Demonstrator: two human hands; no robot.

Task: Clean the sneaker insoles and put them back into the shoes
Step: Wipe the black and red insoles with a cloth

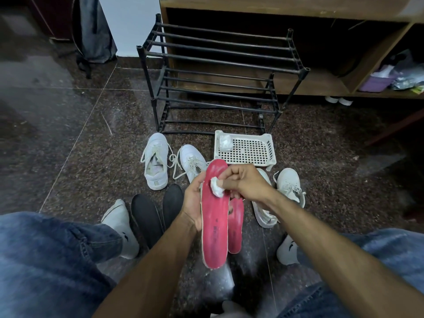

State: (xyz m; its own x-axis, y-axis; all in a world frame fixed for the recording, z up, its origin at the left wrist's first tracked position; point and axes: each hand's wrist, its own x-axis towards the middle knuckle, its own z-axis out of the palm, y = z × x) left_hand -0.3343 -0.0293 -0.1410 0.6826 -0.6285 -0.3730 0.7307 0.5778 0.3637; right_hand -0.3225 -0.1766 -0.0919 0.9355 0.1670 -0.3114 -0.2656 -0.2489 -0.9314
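Note:
My left hand grips a red insole by its left edge and holds it up, toe end away from me. My right hand pinches a wad of white tissue and presses it on the insole's upper part. A second red insole lies on the floor just behind it. Two dark insoles lie on the floor to the left. A pair of white sneakers stands beyond them. Another white pair sits to the right.
A white perforated tray holding a white wad stands behind the shoes. A black bar shoe rack stands further back before a wooden shelf unit. My socked feet and jeans-clad legs frame the dark stone floor.

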